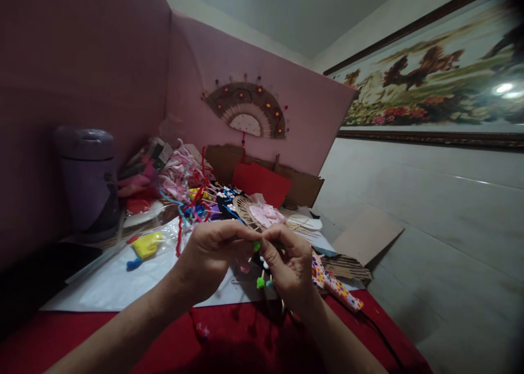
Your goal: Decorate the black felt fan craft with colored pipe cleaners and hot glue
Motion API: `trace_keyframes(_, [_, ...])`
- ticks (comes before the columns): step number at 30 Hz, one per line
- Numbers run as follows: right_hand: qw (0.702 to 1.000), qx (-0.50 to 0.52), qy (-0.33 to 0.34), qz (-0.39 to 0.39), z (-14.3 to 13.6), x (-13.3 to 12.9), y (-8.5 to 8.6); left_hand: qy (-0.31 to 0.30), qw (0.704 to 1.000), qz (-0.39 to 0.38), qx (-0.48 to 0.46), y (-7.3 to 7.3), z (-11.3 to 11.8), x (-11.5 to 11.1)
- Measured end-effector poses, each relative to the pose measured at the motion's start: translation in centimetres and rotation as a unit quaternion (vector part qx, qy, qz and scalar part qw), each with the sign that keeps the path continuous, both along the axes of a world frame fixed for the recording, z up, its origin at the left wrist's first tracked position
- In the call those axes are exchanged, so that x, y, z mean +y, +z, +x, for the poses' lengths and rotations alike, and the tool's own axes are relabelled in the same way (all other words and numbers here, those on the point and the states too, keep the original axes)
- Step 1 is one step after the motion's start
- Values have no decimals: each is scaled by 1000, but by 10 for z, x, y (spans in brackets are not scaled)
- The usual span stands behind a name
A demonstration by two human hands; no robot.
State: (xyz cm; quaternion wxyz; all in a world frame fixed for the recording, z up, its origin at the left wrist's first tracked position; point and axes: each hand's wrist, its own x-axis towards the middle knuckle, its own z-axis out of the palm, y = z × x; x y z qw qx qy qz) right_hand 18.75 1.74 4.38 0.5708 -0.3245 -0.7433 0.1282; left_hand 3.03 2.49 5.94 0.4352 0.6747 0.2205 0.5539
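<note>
My left hand [213,259] and my right hand [291,262] meet fingertip to fingertip above the work surface, both closed in a pinch. A small green clay lump [256,246] shows between the fingertips; most of it is hidden. Just below hangs another green clay lump [260,283] on a thin stick, beside a pale teal bit. Behind my hands lies a hand fan with bamboo ribs [243,207], a pink cloth piece [266,213] and a black part with white and blue decorations [227,199].
Yellow clay [146,245] in clear plastic lies on the white sheet [98,281] at left, near a purple flask [88,183]. Fuzzy craft stems [180,226] are heaped behind. A flower-patterned glue gun [338,289] rests at right on red cloth [347,336]. A finished-looking fan [245,109] hangs on the pink panel.
</note>
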Motion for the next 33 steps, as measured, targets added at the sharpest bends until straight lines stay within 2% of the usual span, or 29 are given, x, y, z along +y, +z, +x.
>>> trace_keyframes(5, [1000,-16,-14,19,-1,2,-1,21,999,36,13,0,-1,1])
trace_keyframes(9, [999,-23,-13,27,-2,5,-4,81,987,123,70,-2,-3,2])
trace_keyframes(12, [997,-47,-37,42,-4,5,-5,132,971,169,103,-4,-4,3])
trace_keyframes(16, [989,-83,-82,87,-5,2,-4,154,969,142,131,-5,-4,4])
trace_keyframes(24, [980,-125,-99,121,-7,0,-6,164,965,123,163,-5,-3,5])
trace_keyframes(26, [978,-129,-104,124,-7,1,-7,147,974,88,146,-5,-2,6])
trace_keyframes(29, [979,-122,-119,116,-6,2,-7,70,993,-8,92,-3,-3,8])
trace_keyframes(33, [980,-105,-129,112,-5,4,-6,-11,996,-83,33,0,-4,8])
